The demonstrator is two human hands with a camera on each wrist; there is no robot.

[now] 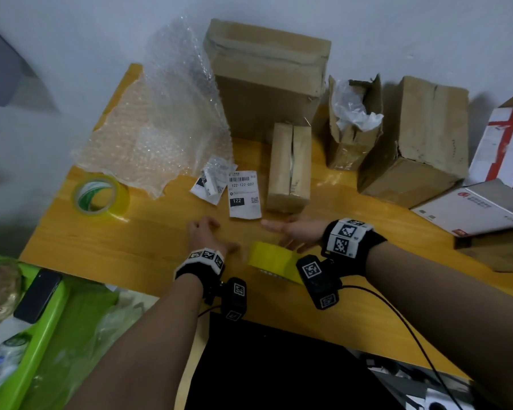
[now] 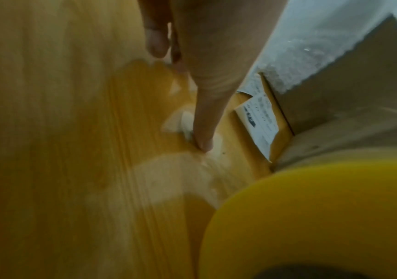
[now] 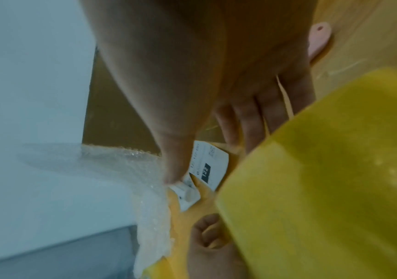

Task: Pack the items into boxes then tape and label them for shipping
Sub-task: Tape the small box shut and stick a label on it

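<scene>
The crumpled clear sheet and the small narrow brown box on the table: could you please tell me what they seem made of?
The crumpled clear sheet looks like glossy plastic bubble wrap: rows of small bubbles catch light. The small narrow brown box looks like matt cardboard, with two flaps meeting along a centre seam.

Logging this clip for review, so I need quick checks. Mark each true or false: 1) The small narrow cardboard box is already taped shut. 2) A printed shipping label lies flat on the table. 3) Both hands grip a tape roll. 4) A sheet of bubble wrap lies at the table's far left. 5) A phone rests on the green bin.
1) False: the small narrow box shows an open seam between its flaps.
2) True: the shipping label lies flat on the table.
3) False: the left hand and right hand are open, beside the yellow tape roll.
4) True: bubble wrap.
5) True: phone, green bin.
</scene>
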